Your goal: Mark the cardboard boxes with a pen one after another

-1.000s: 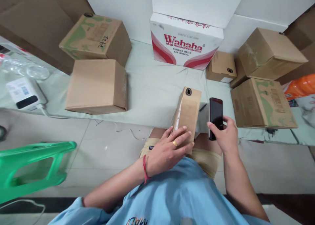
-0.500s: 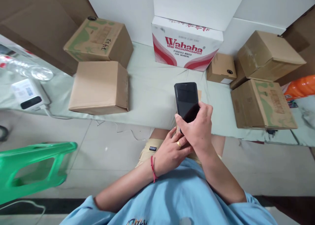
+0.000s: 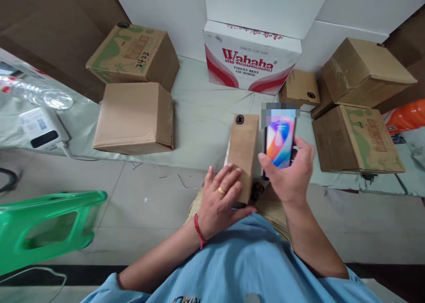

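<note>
A black-cased phone (image 3: 280, 139) with a lit, colourful screen is held upright in my right hand (image 3: 292, 174), its thumb on the left edge and its fingers round the right edge. To its left, a narrow brown cardboard box (image 3: 244, 148) with a round black mark at its far end lies at the table's near edge. My left hand (image 3: 221, 197) rests on the near end of this box, palm down with the fingers spread, and wears a gold ring. The upper part of the screen is pixelated.
Two brown cartons (image 3: 128, 113) stand on the left of the cloth-covered table (image 3: 195, 117). A white and red Wahaha box (image 3: 249, 59) is at the back. More cartons (image 3: 358, 139) and an orange bottle (image 3: 407, 117) are on the right. A green stool (image 3: 49, 223) stands at lower left.
My right hand has moved right with the phone, and the dark screen has lit up. The narrow box is now uncovered. My left hand has shifted slightly left, apart from the right.
</note>
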Motion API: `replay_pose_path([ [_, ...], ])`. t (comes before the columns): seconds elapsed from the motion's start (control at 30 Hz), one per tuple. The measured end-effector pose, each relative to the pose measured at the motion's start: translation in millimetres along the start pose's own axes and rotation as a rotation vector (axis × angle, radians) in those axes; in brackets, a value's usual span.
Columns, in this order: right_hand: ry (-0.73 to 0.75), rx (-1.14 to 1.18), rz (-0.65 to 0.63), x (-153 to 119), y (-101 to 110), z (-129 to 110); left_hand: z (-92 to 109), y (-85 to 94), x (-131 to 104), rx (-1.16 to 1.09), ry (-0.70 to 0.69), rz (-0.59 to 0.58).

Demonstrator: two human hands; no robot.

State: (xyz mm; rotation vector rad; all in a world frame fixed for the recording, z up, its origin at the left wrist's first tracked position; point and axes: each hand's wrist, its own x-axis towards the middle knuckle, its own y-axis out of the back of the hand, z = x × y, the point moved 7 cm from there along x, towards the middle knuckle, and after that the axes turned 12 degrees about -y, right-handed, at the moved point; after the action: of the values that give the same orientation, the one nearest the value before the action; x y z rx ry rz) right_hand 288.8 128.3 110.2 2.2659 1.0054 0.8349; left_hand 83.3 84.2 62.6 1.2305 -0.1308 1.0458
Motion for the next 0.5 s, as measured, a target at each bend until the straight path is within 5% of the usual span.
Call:
replay_pose_path([
  [0.13, -0.209, -0.171, 0.065, 23, 18, 74, -43, 19.4, -24, 0.001, 0.337, 0.101],
  [0.27, -0.438, -0.356, -0.031, 31, 15, 145, -91, 30.0, -58, -0.004, 0.627, 0.152],
  [0.37, -0.517, -0.463, -0.103, 28, 7, 174, -95, 42.2, -62, 0.176, 0.541, 0.204],
  [0.5, -0.485, -0.586, -0.148, 28, -7, 183, -56, 28.6, -39, 0.299, 0.179, 0.085],
])
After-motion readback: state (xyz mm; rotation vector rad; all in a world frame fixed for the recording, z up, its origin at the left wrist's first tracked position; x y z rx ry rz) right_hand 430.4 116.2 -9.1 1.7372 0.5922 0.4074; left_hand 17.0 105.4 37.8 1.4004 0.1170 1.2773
